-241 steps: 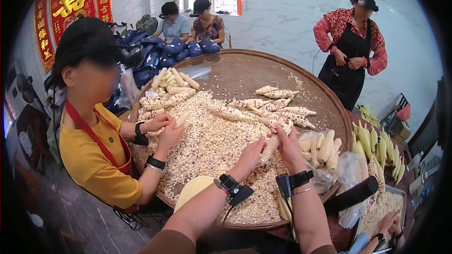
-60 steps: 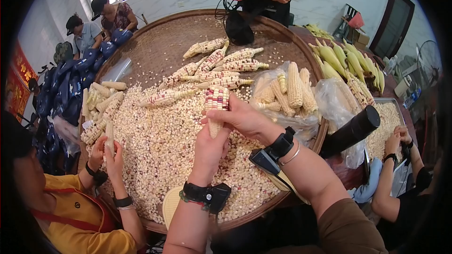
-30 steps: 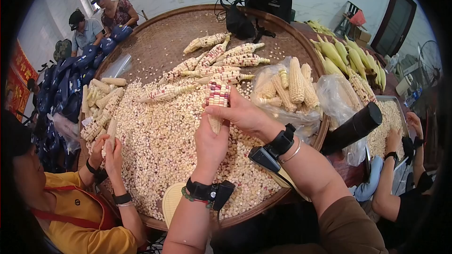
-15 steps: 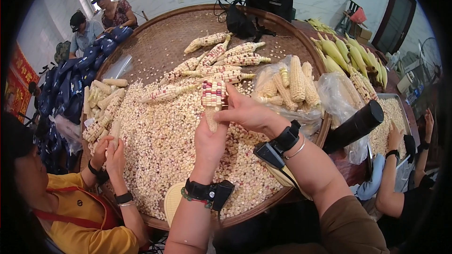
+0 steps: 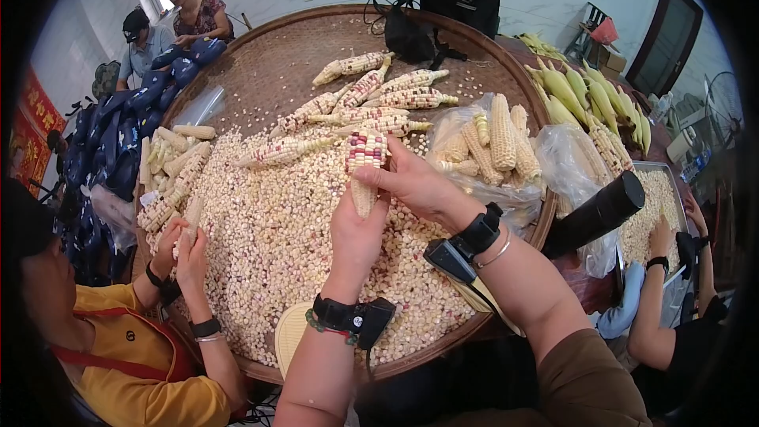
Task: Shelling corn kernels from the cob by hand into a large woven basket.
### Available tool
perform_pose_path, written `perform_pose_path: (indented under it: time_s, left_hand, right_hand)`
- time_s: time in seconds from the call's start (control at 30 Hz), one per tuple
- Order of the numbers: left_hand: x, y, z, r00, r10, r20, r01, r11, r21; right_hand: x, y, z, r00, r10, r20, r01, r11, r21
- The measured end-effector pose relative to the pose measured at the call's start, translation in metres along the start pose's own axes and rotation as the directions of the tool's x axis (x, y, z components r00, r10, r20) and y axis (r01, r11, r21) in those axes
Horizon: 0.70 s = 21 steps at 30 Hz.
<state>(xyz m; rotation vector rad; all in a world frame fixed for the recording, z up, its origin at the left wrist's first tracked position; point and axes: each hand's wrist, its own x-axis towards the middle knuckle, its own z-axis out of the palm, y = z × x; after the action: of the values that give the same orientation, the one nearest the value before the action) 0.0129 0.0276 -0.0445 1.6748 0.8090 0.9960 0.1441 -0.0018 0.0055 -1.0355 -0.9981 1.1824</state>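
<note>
Upright between my hands is an ear of corn, its upper part covered in white and dark red kernels and its lower part bare cob. My left hand is closed round the bare lower end. My right hand grips the ear from the right, with its thumb laid across it at the lower edge of the kernels. Beneath both hands spreads a thick layer of loose kernels. Just beyond lie several unshelled, speckled ears.
A large round woven tray holds the corn. Bare cobs pile up at its left and in a plastic bag at right. A black bottle leans over the right rim. Green-husked ears lie beyond. Co-workers sit left, right and far left.
Both hands and the ear have shifted slightly right. My right thumb has moved up from the bare cob to the lower edge of the kernels.
</note>
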Motion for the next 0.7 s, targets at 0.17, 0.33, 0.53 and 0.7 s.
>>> perform_pose_path:
  time_s: [0.17,0.33,0.53,0.7]
  left_hand:
    - [-0.003,0.017,-0.001,0.997,-0.063,0.04,0.066,0.995,-0.074]
    - [-0.004,0.03,-0.003,0.948,-0.284,0.142,0.316,0.885,-0.342]
    - [-0.005,0.029,-0.006,0.936,-0.318,0.154,0.353,0.842,-0.408]
    - [-0.004,0.029,-0.001,0.933,-0.322,0.161,0.359,0.867,-0.345]
  right_hand:
    - [-0.003,-0.005,-0.001,0.999,-0.028,0.046,0.027,0.999,0.023]
    - [-0.004,-0.006,-0.002,0.995,-0.039,0.096,0.041,0.999,-0.011]
    - [-0.008,-0.017,-0.002,0.994,0.042,0.105,-0.047,0.998,0.05]
    - [-0.002,-0.002,-0.004,0.992,0.08,-0.102,-0.07,0.993,0.097]
